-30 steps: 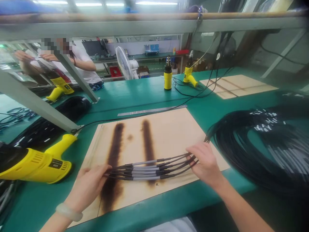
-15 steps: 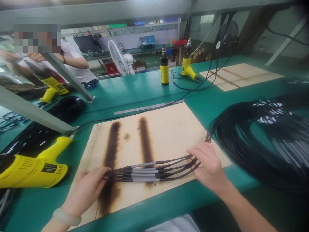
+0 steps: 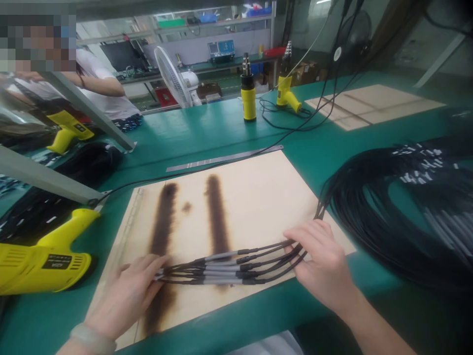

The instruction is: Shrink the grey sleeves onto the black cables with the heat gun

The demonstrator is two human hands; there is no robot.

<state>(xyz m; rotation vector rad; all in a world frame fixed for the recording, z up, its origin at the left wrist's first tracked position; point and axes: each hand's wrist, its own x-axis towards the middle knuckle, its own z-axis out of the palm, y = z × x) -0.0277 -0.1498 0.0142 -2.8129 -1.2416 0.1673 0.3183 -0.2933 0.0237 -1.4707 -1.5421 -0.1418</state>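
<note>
Cable bundle [image 3: 225, 266] lies flat on the near part of the scorched wooden board [image 3: 258, 197], long axis left-right, slightly bowed, right end running off into the big black cable coil [image 3: 399, 207]. I count roughly six or seven cables in the bundle (blur makes the exact count uncertain), each with a grey sleeve section mid-span.

Left hand [image 3: 125, 296]: fingers flat and spread, pressing down on the left ends, not closed around them. Right hand [image 3: 321, 261]: palm down, fingers loosely curled over the right ends, pinning them to the board.

Board has two long dark burn stripes [image 3: 216, 212] running front-back, crossing the bundle.

Three yellow heat guns on this bench: one [image 3: 40, 261] just left of the board, two [image 3: 248, 96] at the far edge. One steel ruler [image 3: 221, 158] behind the board.
</note>
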